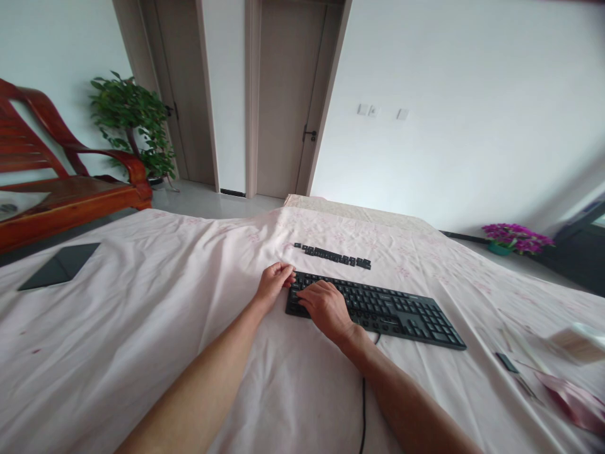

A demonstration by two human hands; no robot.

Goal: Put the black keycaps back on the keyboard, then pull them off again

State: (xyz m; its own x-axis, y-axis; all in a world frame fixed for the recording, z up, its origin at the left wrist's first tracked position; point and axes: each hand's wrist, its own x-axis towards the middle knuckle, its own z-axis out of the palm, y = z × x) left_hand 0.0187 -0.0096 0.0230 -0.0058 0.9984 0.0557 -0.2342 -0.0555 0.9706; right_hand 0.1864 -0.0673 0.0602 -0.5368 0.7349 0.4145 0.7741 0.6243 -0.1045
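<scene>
A black keyboard [401,313] lies at a slant on the pale pink floral cloth. My left hand [274,282] is closed at its far left corner, thumb and fingers against the edge. Over the left part of the keys, my right hand [327,309] is bent with its fingertips drawn together; what sits between them, if anything, is too small to make out. Some key places in the near rows look bare. Beyond the keyboard, several loose black keycaps [331,255] lie in a row. A black cable [363,410] runs from the keyboard toward me.
The cloth [227,353] is wrinkled. A dark tablet [61,266] lies at the left. To the right are a small dark-ended tool [507,362], thin sticks, a clear round container [579,342] and a pink item [574,400]. A wooden chair [75,157] stands beyond.
</scene>
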